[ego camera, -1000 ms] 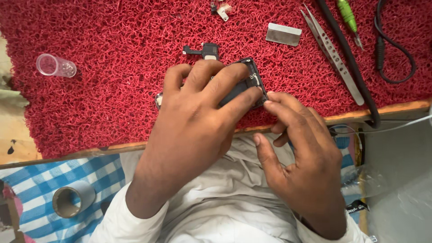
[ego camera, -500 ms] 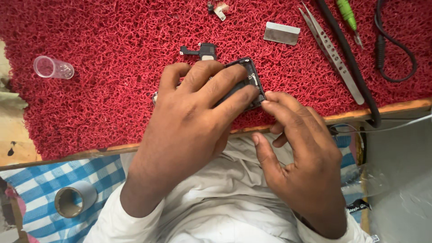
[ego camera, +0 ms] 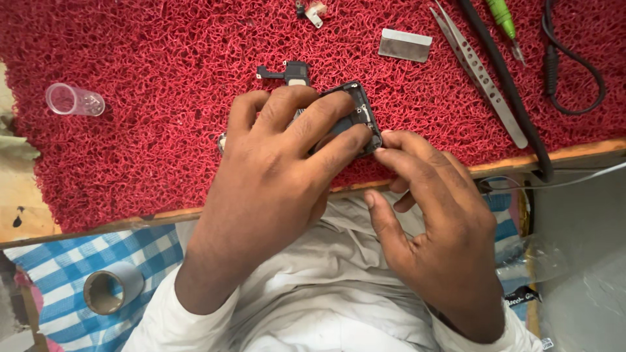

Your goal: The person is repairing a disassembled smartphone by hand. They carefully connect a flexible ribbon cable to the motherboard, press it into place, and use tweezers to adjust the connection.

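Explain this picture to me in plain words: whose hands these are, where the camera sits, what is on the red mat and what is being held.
There is no machine here. A camera worn on a person's head looks down at their own two bare hands, so you see one view from above.

The left hand lies over a small dark device frame and presses it to the red looped mat. The fingertips of the right hand touch the frame's near corner.

Around them on the mat lie a small black part, a clear plastic cap, a flat metal blade, metal tweezers, a green-handled tool and a black cable. A tape roll sits lower left on blue checked cloth.
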